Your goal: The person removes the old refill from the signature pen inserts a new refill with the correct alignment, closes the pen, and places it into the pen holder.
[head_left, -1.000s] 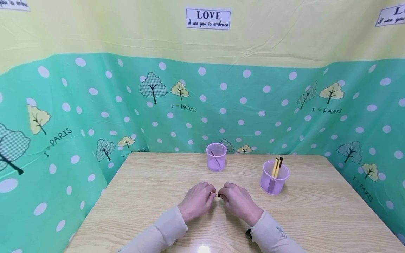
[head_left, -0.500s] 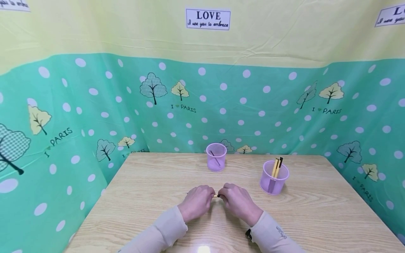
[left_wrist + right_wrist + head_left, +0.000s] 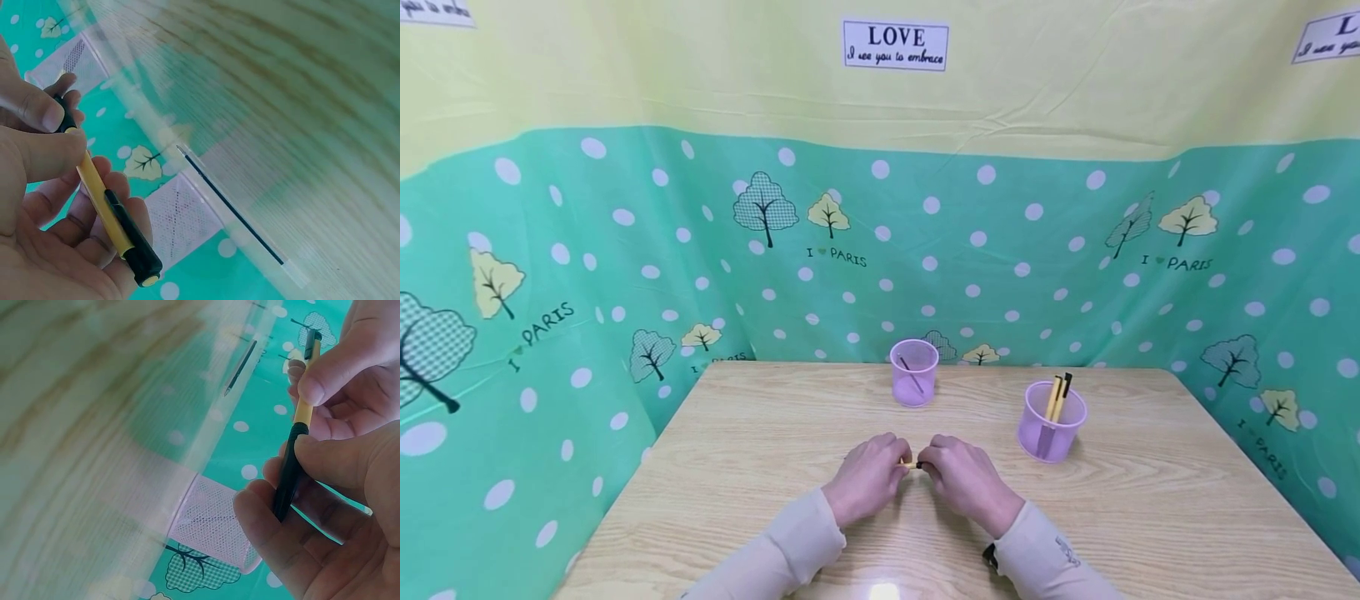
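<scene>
Both hands hold one pen [image 3: 99, 187] between them, close over the table, its yellow barrel toward the left and its black grip toward the right. The left hand [image 3: 868, 475] holds the barrel, thumb on top and fingers curled beneath; the black clip end pokes out past them. The right hand [image 3: 966, 475] pinches the black grip section [image 3: 289, 475] between thumb and fingers. In the head view only a short piece of pen shows between the fingertips. A clear pen refill with dark ink [image 3: 234, 209] lies on the table beyond the left hand, mostly hidden in the head view.
A lilac mesh cup [image 3: 913, 392] with a thin dark stick-like thing showing in it stands at the table's back edge. Another lilac cup [image 3: 1051, 442], to the right, holds several yellow and black pens [image 3: 1057, 398]. Patterned green cloth [image 3: 880, 267] hangs behind the wooden table [image 3: 760, 425].
The hands stay in nearly the same place. The left fingers have shifted slightly along the pen, and a little more yellow barrel shows between the hands than one second ago.
</scene>
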`<state>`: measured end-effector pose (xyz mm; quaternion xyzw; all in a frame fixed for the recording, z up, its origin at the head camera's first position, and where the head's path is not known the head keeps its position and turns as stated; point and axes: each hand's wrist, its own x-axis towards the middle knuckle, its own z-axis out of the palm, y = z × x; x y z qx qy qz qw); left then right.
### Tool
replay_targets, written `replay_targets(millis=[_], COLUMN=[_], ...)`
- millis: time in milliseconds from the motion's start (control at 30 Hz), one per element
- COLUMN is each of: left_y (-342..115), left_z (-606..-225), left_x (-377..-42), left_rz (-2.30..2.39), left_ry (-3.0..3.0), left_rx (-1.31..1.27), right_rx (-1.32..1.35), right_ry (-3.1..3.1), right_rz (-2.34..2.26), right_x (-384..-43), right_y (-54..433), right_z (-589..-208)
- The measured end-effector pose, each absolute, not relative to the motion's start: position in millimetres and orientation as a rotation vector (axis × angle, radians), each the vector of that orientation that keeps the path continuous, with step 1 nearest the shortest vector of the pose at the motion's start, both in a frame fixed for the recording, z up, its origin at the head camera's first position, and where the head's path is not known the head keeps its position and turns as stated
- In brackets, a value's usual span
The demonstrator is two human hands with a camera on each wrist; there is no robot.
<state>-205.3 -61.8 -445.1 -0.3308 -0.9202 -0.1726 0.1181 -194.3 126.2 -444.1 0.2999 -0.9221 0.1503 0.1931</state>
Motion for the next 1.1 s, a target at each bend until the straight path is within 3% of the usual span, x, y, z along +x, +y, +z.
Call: replay_targets(millis=[1100], left_y=[-57.8], left_z=[-448.5], left_x=[-205.5], left_rz=[-0.499], left_ry=[-2.717], left_rx=[-0.975], right_rx=[0.835], right_ry=[-2.586], right_rz=[0.441], right_x=[-192.7], right_y=[126.7], right_z=[-443.1])
